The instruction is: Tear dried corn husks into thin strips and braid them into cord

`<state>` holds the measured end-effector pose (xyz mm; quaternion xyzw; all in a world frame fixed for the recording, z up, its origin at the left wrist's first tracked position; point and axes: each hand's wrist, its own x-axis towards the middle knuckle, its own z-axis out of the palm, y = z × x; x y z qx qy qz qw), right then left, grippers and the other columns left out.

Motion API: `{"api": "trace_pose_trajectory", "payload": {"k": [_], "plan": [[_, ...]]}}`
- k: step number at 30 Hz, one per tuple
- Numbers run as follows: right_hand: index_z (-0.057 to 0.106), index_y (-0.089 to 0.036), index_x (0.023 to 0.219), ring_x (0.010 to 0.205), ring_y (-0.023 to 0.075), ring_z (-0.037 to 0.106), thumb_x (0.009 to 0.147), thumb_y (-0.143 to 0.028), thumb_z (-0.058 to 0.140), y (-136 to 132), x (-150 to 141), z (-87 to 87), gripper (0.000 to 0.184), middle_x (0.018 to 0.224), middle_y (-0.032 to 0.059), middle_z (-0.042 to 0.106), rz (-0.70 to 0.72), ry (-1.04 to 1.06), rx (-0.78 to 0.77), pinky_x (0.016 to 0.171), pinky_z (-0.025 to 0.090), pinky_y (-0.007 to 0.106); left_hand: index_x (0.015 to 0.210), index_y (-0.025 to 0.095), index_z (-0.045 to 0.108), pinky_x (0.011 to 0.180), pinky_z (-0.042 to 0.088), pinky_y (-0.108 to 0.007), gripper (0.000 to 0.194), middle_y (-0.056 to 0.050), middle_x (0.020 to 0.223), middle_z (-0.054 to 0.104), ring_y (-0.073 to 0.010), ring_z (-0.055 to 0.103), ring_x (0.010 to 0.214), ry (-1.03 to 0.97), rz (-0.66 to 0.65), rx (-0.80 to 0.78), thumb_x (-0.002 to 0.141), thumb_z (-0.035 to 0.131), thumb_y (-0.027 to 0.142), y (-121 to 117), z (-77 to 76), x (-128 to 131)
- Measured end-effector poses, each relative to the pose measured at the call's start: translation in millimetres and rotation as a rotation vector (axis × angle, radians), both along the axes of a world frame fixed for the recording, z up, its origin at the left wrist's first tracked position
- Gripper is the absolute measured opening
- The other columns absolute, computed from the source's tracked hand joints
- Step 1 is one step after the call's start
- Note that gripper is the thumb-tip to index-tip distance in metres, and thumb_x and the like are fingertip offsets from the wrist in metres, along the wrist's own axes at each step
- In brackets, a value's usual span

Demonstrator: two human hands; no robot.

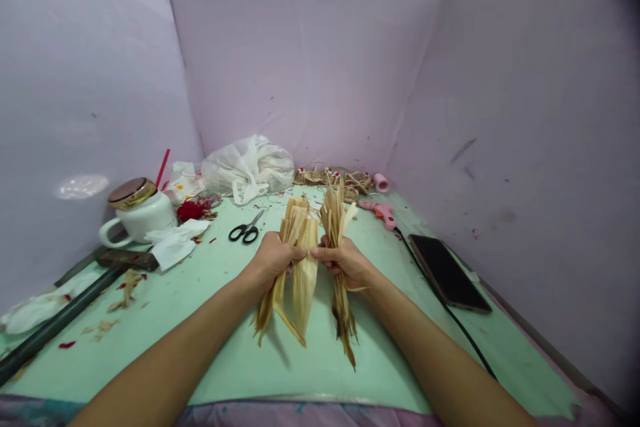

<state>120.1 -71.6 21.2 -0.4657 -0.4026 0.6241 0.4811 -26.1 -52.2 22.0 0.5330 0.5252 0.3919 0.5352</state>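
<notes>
Dried corn husks (306, 280) are bunched in my left hand (274, 257), its fingers closed round them and the thumb pressed on a broad pale strip. My right hand (347, 261) grips a second, narrower bundle of husks (342, 320), darker and frayed at its lower tips. Both bundles stand roughly upright over the table, side by side, and the two thumbs nearly meet between them. Black-handled scissors (245, 232) lie on the table beyond my left hand. Past my right hand rests a pink glue gun (381, 212).
At left are a lidded white mug (145, 217), a hammer (70, 307), tissue (177, 240) and red yarn (193, 208). A white plastic bag (253, 167) and braided cord (320, 177) lie along the back. A phone (450, 273) and black cable (470, 337) occupy the right side. Lilac panels enclose three sides.
</notes>
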Motion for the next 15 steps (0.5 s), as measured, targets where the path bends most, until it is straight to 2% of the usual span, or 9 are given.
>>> {"api": "trace_pose_trajectory", "payload": {"k": [3,8,15], "plan": [[0.035,-0.018,0.056,0.038,0.002,0.029,0.046,-0.013,0.066,-0.2,-2.3,-1.2,0.034,0.045,-0.0091,0.036,-0.02,-0.053,0.019,0.033,0.01,0.016,0.056,0.013,0.054,0.032,0.025,-0.019,0.01,0.006,0.037,0.04,-0.0057,0.032,0.032,0.003,0.007,-0.001,0.053,0.064,0.015,-0.5,-0.1,0.2],[0.033,-0.019,0.055,0.038,0.003,0.029,0.049,-0.015,0.064,1.1,-2.9,-6.0,0.032,0.044,-0.0086,0.036,-0.02,-0.11,0.106,0.034,0.013,0.018,0.061,0.011,0.059,0.032,0.025,-0.02,0.012,0.004,0.04,0.044,-0.0062,0.033,0.032,-0.037,-0.081,-0.008,0.053,0.066,0.017,-4.2,1.5,1.4],[0.036,-0.019,0.053,0.039,0.0046,0.032,0.05,-0.016,0.062,0.8,-3.2,-7.6,0.026,0.044,-0.0075,0.038,-0.026,-0.204,0.159,0.036,0.016,0.02,0.057,0.011,0.057,0.032,0.025,-0.021,0.01,0.003,0.039,0.043,-0.0069,0.034,0.032,-0.028,-0.06,-0.005,0.053,0.065,0.016,0.1,-7.3,0.2]]}}
